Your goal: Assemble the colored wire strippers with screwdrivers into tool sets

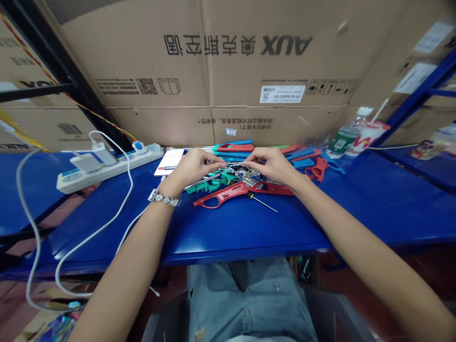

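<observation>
While in pinches (narrow ones), both hands [194, 164] [273, 165] on a thin piece [234, 163].

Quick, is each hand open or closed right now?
Left hand: closed, pinching what looks like a thin rod, too small to be sure.
Right hand: closed, seemingly pinching the same thin rod.
</observation>
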`<state>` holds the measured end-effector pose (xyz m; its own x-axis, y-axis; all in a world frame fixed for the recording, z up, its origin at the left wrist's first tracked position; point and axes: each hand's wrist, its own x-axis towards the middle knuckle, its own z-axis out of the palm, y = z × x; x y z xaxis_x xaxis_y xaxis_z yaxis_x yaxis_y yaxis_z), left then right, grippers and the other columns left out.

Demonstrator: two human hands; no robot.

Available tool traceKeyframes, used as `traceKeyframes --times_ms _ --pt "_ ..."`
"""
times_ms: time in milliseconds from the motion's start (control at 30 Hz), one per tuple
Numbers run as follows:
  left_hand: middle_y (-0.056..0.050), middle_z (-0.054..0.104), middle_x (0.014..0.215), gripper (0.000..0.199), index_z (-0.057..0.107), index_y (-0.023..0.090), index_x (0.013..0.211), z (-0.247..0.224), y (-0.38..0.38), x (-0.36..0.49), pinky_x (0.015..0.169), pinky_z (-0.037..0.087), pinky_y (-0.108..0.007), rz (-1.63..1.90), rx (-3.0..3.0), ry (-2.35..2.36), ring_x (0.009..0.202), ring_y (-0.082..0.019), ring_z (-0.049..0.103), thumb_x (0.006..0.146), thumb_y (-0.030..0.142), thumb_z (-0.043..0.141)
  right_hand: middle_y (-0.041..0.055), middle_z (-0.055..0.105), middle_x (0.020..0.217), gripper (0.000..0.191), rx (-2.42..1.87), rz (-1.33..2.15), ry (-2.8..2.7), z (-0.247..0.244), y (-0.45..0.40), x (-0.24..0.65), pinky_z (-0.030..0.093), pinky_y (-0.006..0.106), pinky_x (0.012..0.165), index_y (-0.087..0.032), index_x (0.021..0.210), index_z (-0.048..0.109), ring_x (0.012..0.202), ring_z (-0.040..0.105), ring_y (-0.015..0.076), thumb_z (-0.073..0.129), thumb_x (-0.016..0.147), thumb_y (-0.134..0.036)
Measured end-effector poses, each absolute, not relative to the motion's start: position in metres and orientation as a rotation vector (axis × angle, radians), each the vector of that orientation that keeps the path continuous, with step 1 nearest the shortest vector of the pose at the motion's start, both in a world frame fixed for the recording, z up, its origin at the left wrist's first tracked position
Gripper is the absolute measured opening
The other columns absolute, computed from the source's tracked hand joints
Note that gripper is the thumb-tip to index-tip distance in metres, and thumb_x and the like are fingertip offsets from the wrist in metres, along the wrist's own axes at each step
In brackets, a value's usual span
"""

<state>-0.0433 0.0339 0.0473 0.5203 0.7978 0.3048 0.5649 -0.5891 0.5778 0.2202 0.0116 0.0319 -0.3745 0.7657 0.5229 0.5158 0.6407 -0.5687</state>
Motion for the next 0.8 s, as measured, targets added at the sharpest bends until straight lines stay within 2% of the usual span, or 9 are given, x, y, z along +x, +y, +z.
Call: traceKeyframes --times_ms 167,300,567,800 --pt "-0.008 0.078 0.080 0.037 0.084 0.017 0.099 0.0449 0.0360 -0.0455 0.054 0.036 -0.028 0.813 2.337 1.070 0.063 -0.015 0.054 0.088 0.050 0.070 0.0038 0.069 0.075 0.024 -1.007 0.449 -2.013 0.0310 0.0108 0.2204 0.042 0.033 0.061 -0.019 0.082 0.075 0.064 0.053 0.0154 0.070 0.090 -0.041" --pt "-0.008 0.077 0.077 0.035 0.084 0.016 0.096 0.0477 0.0326 -0.0445 0.054 0.037 -0.028 0.771 2.322 1.076 0.062 -0.015 0.055 0.088 0.049 0.072 0.0042 0.069 0.076 0.024 -1.016 0.480 -2.007 0.0300 0.0116 0.2208 0.042 0.033 0.061 -0.019 0.081 0.074 0.065 0.055 0.0160 0.069 0.090 -0.041" --pt "-0.008 0.075 0.075 0.038 0.083 0.015 0.096 0.0466 0.0334 -0.0443 0.058 0.042 -0.029 0.847 2.283 1.068 0.066 -0.017 0.058 0.087 0.051 0.073 0.0060 0.067 0.082 0.026 -0.978 0.176 -2.190 0.0293 0.0147 0.2272 0.045 0.035 0.069 -0.022 0.090 0.077 0.070 0.055 0.0183 0.059 0.099 -0.039" --pt "-0.009 0.078 0.080 0.037 0.084 0.016 0.098 0.0457 0.0352 -0.0455 0.061 0.043 -0.030 0.861 2.305 1.073 0.066 -0.016 0.058 0.088 0.049 0.072 0.0048 0.057 0.082 0.032 -0.969 0.120 -2.275 0.0261 0.0155 0.2303 0.046 0.036 0.075 -0.024 0.103 0.078 0.073 0.055 0.0191 0.050 0.105 -0.039"
